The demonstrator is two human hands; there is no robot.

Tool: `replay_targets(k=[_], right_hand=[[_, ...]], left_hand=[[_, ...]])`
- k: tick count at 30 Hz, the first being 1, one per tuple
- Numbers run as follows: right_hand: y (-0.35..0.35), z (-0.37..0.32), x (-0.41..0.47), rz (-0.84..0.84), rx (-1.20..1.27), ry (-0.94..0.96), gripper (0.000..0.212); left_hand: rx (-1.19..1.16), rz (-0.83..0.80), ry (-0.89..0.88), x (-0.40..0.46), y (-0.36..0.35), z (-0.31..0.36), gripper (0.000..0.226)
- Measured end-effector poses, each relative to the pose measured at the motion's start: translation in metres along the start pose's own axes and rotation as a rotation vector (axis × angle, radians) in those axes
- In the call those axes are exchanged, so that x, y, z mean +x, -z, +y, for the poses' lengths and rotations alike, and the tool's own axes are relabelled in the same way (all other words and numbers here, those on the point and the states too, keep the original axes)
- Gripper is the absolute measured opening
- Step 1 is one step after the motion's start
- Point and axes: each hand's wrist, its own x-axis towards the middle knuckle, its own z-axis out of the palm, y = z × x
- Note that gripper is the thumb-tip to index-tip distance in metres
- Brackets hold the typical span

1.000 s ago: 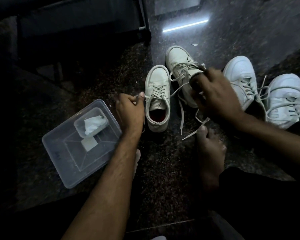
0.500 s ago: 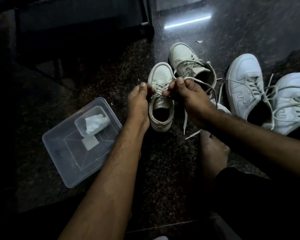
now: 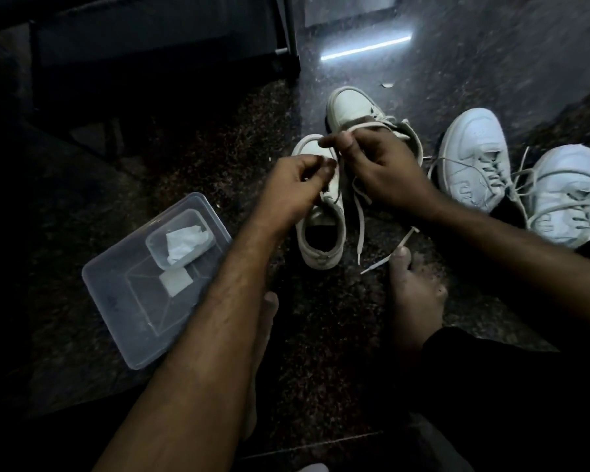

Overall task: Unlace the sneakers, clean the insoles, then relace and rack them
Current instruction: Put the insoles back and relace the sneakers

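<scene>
Both hands moved in over the near sneaker [image 3: 321, 229] since prev frame. I see left hand [image 3: 292, 185] & right hand [image 3: 382, 168] fingers pinching its lace [image 3: 360, 212]. Unlacing underway; pair right of it still laced; insoles, relacing, racking remain, I'd say.

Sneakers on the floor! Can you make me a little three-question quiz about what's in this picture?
1. True or false: four sneakers are on the floor.
2. What are both hands pinching? A) a brush B) a shoelace C) a sock
3. What lies inside the small tub in the clear box?

Key
1. True: a near sneaker, one behind it, and a white pair to the right.
2. B: the left hand and right hand pinch a shoelace over the near sneaker.
3. Crumpled white paper, in the clear box.
</scene>
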Motion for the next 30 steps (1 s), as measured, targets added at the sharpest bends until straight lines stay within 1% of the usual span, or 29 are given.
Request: replay_targets(k=[1, 3, 4, 6, 9, 11, 13, 15, 16, 19, 21, 23, 26, 28, 30], right_hand=[[0.002, -0.003, 0.004, -0.032, -0.053, 0.043, 0.035], [0.005, -0.009, 0.010, -0.111, -0.115, 0.082, 0.032], [0.008, -0.012, 0.012, -0.134, -0.107, 0.063, 0.032], [0.014, -0.020, 0.016, -0.133, -0.115, -0.006, 0.031], [0.019, -0.033, 0.015, -0.170, -0.200, -0.110, 0.026], [0.013, -0.049, 0.013, -0.250, -0.135, -0.150, 0.025], [0.010, -0.063, 0.012, -0.310, -0.169, -0.154, 0.024], [0.014, -0.074, 0.016, -0.357, -0.293, -0.129, 0.024], [0.018, -0.078, 0.019, -0.386, -0.380, -0.120, 0.029], [0.026, -0.083, 0.029, -0.450, -0.620, -0.064, 0.051], [0.028, -0.074, 0.032, -0.403, -0.655, 0.014, 0.057], [0.025, -0.063, 0.028, -0.304, -0.584, 0.061, 0.050], [0.015, -0.047, 0.028, -0.159, -0.424, 0.067, 0.027], [0.014, -0.041, 0.029, -0.117, -0.413, 0.045, 0.015], [0.015, -0.035, 0.032, -0.085, -0.421, 0.046, 0.007]], left_hand=[[0.077, -0.066, 0.000, 0.003, -0.002, 0.010, 0.021], [0.159, -0.145, 0.047, 0.011, -0.001, 0.031, 0.032], [0.184, -0.178, 0.084, 0.015, 0.001, 0.041, 0.032], [0.261, -0.280, 0.147, 0.018, 0.013, 0.060, 0.024], [0.406, -0.438, 0.225, 0.013, 0.034, 0.082, 0.032], [0.407, -0.480, 0.283, 0.006, 0.047, 0.099, 0.030], [0.357, -0.478, 0.330, -0.002, 0.053, 0.111, 0.027], [0.354, -0.447, 0.310, -0.002, 0.055, 0.110, 0.024], [0.330, -0.413, 0.298, -0.001, 0.056, 0.106, 0.026], [0.091, -0.292, 0.315, 0.004, 0.044, 0.098, 0.028], [-0.073, -0.247, 0.343, 0.006, 0.037, 0.091, 0.026], [-0.191, -0.250, 0.379, 0.010, 0.035, 0.082, 0.024], [-0.315, -0.256, 0.447, 0.011, 0.039, 0.069, 0.028], [-0.382, -0.256, 0.477, 0.009, 0.040, 0.063, 0.026], [-0.365, -0.252, 0.466, 0.008, 0.042, 0.065, 0.025]])
